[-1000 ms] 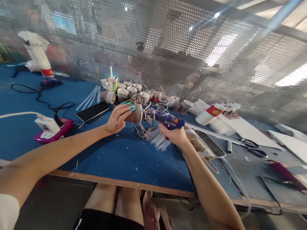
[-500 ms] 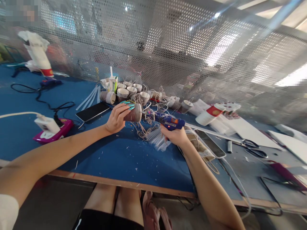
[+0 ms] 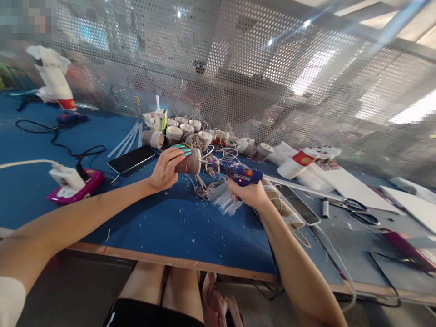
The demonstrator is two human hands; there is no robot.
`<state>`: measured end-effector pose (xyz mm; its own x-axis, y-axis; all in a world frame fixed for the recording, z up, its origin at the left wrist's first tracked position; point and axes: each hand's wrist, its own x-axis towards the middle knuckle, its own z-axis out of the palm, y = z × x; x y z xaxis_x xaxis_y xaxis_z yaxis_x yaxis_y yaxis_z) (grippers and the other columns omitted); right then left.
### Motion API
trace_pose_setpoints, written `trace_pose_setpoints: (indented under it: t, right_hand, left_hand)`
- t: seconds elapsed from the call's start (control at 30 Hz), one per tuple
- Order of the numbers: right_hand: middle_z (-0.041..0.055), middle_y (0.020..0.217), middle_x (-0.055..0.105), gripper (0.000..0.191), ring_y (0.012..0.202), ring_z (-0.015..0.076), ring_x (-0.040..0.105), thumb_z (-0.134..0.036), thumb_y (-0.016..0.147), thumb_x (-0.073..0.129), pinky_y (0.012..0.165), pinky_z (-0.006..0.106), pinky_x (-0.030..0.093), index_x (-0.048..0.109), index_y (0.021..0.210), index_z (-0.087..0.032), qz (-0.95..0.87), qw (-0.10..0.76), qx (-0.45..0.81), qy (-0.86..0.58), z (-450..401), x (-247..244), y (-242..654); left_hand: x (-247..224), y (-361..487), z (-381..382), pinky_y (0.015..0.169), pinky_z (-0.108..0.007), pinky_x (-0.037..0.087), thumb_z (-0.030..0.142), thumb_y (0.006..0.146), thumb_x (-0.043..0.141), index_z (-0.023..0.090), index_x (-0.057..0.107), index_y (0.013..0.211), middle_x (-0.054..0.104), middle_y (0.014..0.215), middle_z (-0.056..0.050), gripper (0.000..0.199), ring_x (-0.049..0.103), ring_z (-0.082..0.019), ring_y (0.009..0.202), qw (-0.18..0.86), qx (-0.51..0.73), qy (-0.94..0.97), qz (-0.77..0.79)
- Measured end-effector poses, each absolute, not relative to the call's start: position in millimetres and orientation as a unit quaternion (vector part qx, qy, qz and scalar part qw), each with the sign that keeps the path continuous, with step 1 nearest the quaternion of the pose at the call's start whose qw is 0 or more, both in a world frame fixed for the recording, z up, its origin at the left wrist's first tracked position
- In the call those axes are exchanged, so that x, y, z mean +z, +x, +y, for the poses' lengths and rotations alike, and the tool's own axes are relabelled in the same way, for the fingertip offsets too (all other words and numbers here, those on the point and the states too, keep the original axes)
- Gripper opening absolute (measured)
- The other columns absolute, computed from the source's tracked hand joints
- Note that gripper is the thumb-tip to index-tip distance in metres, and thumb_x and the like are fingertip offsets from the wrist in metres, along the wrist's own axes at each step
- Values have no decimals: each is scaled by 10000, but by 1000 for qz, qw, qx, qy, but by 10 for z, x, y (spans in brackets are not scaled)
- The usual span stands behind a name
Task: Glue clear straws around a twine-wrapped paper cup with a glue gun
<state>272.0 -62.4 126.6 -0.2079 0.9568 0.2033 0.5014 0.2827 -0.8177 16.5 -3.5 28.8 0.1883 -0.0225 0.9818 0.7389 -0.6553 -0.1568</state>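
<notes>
Wrapped round a brownish cord-covered cup (image 3: 191, 162) is my left hand (image 3: 167, 168), its turquoise nails on the cup's upper side. The cup lies sideways above the blue mat, its pale rim turned right. My right hand (image 3: 250, 193) grips a blue glue gun (image 3: 245, 175) with an orange part and a small red light. The gun's nozzle points left and is close to the cup's rim; whether they touch I cannot tell. A long white stick extends from the gun's back. Below the gun lies a bundle of clear sticks (image 3: 223, 196).
Several cord-wrapped cups (image 3: 174, 132) and tangled cord stand behind my hands. A black phone (image 3: 132, 160) and a purple power strip (image 3: 75, 187) lie at left. At right are another phone (image 3: 299, 204), scissors (image 3: 356, 206) and a red-white roll (image 3: 299, 162). A perforated screen (image 3: 218, 59) rises behind.
</notes>
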Motion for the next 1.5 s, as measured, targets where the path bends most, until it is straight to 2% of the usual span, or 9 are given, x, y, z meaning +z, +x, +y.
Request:
trace_pose_setpoints:
  t: [0.27,0.73,1.0,1.5]
  right_hand:
    - [-43,353,472,217,317,120,450,-338,623,584,363,264,403,461,469,-246,-721,360,306,-507,-637,1270,2725]
    - [-50,345,454,196,318,112,448,-338,616,552,360,250,418,435,490,-243,-735,355,306,-490,-637,1286,2728]
    - [-40,349,464,245,322,111,448,-362,630,557,380,260,417,427,455,-248,-743,362,286,-486,-618,1261,2744]
    - [-37,363,478,199,340,120,468,-315,616,564,395,263,443,462,463,-239,-744,334,298,-497,-631,1277,2745]
  left_hand:
    - [326,194,-76,938,-472,611,78,885,441,228,445,1349,632,1136,-108,488,623,-238,1145,297,-599,-701,-247]
    - [375,191,-97,953,-465,564,151,916,437,207,424,1372,604,1178,-133,459,597,-251,1138,274,-599,-707,-255]
    - [427,199,-124,939,-465,556,96,836,455,183,436,1358,600,1172,-138,529,592,-261,1109,258,-608,-710,-245]
    - [473,166,-126,930,-464,565,37,721,510,152,463,1315,602,1179,-146,607,594,-265,1091,231,-611,-711,-261]
